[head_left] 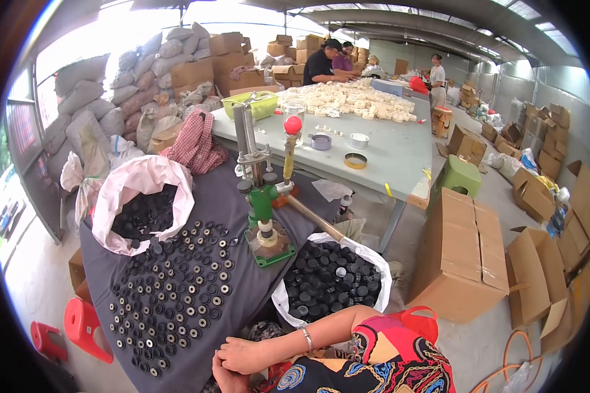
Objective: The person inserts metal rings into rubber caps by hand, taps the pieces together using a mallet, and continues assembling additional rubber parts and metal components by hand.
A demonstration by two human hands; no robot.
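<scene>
My right hand [240, 354], with a bracelet at the wrist, is curled against my left hand [225, 378] at the table's near edge. Both look closed; whatever lies between the fingers is hidden. Beside them, many round black caps [174, 288], some showing a metal ring, are spread over a dark grey cloth [105, 252]. A green hand press [262, 208] with a red ball knob [293, 125] stands beyond, apart from my hands. Black caps fill an open pink-white sack [105, 219] at left and a white sack [385, 281] to the right of the press.
A long grey table [400, 154] behind bears a heap of cream parts [347, 98], tape rolls [355, 161] and a green basket [259, 107]. Cartons [462, 255] and a green stool [457, 175] stand right, red stools [85, 327] left. Several people [321, 69] are farther back.
</scene>
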